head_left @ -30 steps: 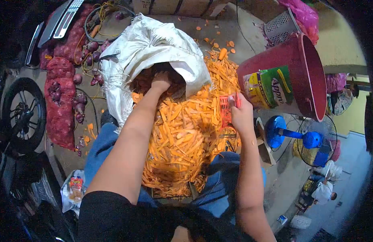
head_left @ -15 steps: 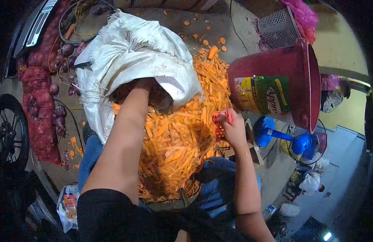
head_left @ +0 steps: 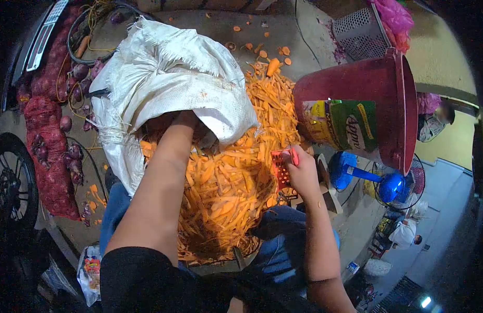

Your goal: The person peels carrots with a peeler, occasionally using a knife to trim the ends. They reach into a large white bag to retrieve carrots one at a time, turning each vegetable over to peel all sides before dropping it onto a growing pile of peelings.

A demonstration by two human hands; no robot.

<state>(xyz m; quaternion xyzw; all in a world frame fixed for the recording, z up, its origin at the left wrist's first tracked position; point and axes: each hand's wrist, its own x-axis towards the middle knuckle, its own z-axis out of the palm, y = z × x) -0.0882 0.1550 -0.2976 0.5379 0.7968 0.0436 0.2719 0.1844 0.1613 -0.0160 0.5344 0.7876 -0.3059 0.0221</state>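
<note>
My left arm reaches into the mouth of a white woven sack [head_left: 173,86], and my left hand is hidden inside it. My right hand [head_left: 303,172] is closed around the handle of a red peeler [head_left: 281,168] with a perforated face, held over the right side of a large heap of orange carrot peelings [head_left: 225,193]. The heap lies between my knees and stretches up behind the sack. Dark red contents show faintly in the sack's opening.
A dark red bucket [head_left: 351,83] lies on its side at the right, near a blue fan [head_left: 391,188] and a grey basket [head_left: 361,34]. Red net bags of onions [head_left: 48,156] and a wheel [head_left: 13,177] are at the left. Two people are at the far right.
The view has shifted slightly. My left arm is still inside the sack, and my right hand still holds the red peeler in nearly the same place.
</note>
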